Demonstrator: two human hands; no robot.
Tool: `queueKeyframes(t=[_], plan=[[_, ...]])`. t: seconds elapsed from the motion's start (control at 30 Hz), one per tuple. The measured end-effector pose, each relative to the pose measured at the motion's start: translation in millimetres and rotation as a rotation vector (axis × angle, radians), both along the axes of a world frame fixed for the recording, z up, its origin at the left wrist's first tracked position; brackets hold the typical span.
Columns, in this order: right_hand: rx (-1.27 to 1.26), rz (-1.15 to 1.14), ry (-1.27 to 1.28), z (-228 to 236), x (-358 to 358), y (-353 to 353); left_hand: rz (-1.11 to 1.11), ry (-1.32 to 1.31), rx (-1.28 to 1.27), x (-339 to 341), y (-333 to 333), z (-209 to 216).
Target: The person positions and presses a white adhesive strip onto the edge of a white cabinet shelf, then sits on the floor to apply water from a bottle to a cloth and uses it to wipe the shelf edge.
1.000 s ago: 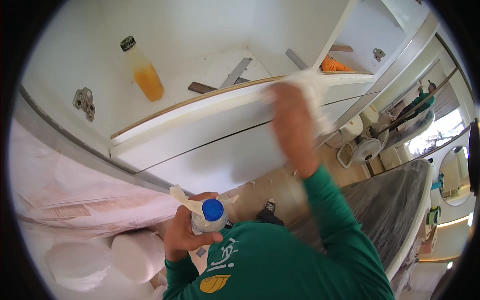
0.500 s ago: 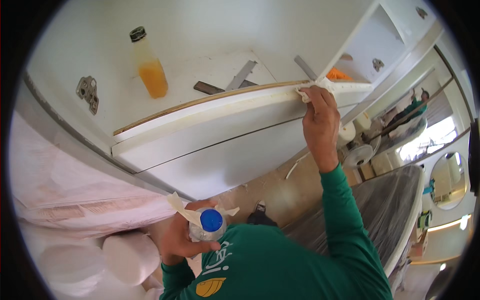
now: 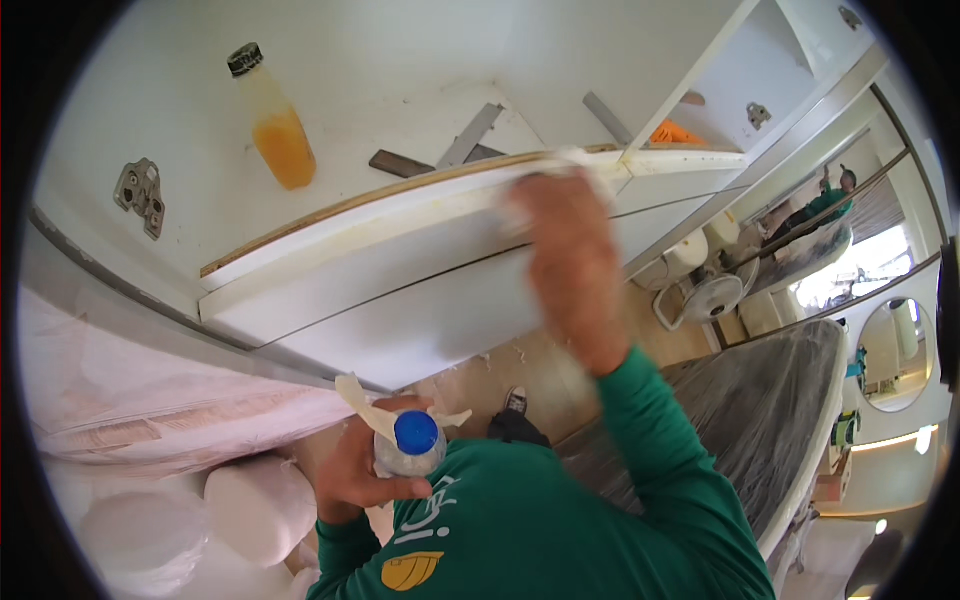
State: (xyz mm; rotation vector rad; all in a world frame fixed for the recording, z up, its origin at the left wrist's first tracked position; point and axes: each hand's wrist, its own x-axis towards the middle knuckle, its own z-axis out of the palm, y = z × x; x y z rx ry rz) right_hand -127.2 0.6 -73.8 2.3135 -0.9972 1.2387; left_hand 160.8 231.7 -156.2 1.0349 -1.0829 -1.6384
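My left hand is wrapped round a clear bottle with a blue cap, held upright in front of my chest. Pale torn strips stick out beside the cap; I cannot tell if they are paper or tape. Smeared by motion, my right hand is at the front edge of a white cabinet. A whitish wad of cloth shows round its fingers, against the cabinet's pale edge strip.
Inside the cabinet stand a bottle of orange liquid and flat metal strips. A hinge is fixed at the left. Plastic-wrapped furniture lies to the right, a fan beyond it. Wrapped white rolls sit at lower left.
My right hand has slid left along the cabinet's edge with the wad of cloth. The left hand keeps the capped bottle in nearly the same place. The view has shifted slightly.
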Motion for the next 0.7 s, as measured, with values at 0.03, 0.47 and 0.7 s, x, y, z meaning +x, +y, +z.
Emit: queueKeyframes(t=[0.03,0.47,0.7], plan=[[-0.023,0.009,0.028,8,-11,-8,-0.018,-0.023,-0.056,4,-2,-1],[0.108,-0.070,-0.126,7,19,15,-0.062,-0.052,-0.163,3,-14,-1],[0.130,-0.047,-0.074,17,-16,-5,-0.038,-0.021,-0.093,1,-14,-4]])
